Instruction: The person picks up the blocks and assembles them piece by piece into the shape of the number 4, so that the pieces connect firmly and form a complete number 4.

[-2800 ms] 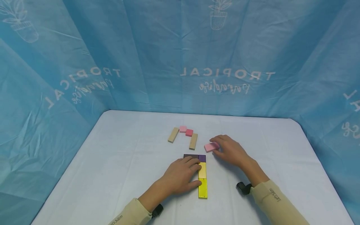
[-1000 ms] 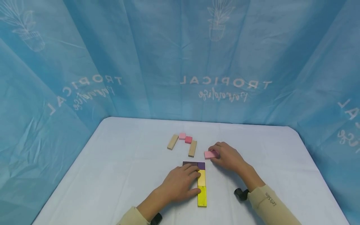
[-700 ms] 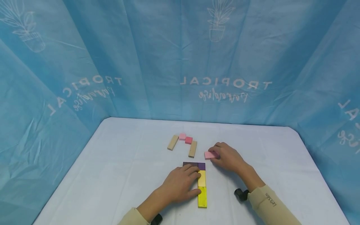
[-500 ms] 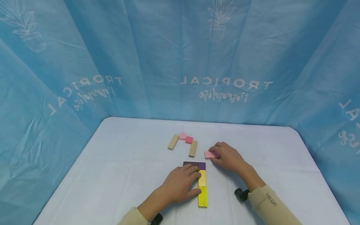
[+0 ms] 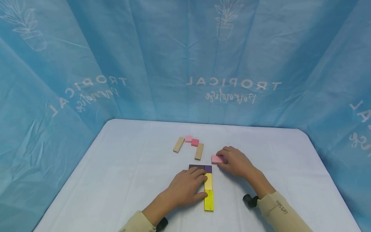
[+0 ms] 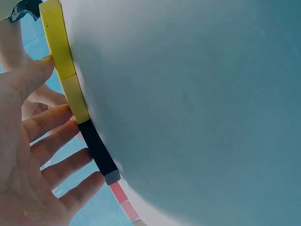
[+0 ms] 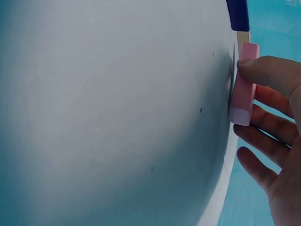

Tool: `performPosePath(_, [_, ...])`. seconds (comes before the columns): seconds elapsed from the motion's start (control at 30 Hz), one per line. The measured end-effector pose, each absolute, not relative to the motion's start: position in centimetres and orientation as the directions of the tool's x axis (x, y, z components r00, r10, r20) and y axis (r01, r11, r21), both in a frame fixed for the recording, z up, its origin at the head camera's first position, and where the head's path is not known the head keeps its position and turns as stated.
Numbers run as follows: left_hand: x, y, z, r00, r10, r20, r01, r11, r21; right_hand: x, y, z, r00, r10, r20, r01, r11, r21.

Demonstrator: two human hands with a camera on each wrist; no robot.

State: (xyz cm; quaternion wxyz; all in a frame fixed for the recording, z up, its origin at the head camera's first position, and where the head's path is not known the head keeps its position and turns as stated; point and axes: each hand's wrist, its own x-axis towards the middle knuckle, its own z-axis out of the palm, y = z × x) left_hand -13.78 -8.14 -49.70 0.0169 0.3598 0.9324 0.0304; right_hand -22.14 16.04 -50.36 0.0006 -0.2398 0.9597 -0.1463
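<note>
My right hand (image 5: 236, 161) pinches a pink wooden block (image 5: 215, 159) low over the white table, thumb on one side and fingers on the other in the right wrist view. My left hand (image 5: 185, 188) touches the near-left side of an L-shaped row with its fingers extended. That row joins a bright yellow block (image 5: 208, 202), a pale yellow block (image 5: 208, 182), a small purple block (image 5: 208, 169) and a dark block (image 5: 195, 167). Part of the dark block lies hidden under the left fingers. In the left wrist view, the fingertips rest along the blocks' edges.
Beyond the L stand two plain wooden blocks (image 5: 199, 151), angled and apart. A small light pink block (image 5: 188, 139) and a small red-pink block (image 5: 195, 142) lie between their far ends. A blue curtain (image 5: 185, 64) rises behind the white tabletop (image 5: 130, 154).
Since the oldest frame, the pink block has turned from slanted to nearly level in the right hand. The left hand has stayed by the L. The head view has tilted slightly.
</note>
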Motion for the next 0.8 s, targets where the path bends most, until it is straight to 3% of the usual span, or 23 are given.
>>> performPosePath(0.8, [-13.6, -8.2, -49.4, -0.742, 0.67, -0.014, 0.668, 0.741, 0.069, -20.4, 15.9, -49.8, -0.889, -0.456, 0.033, -0.449, 0.857, -0.251])
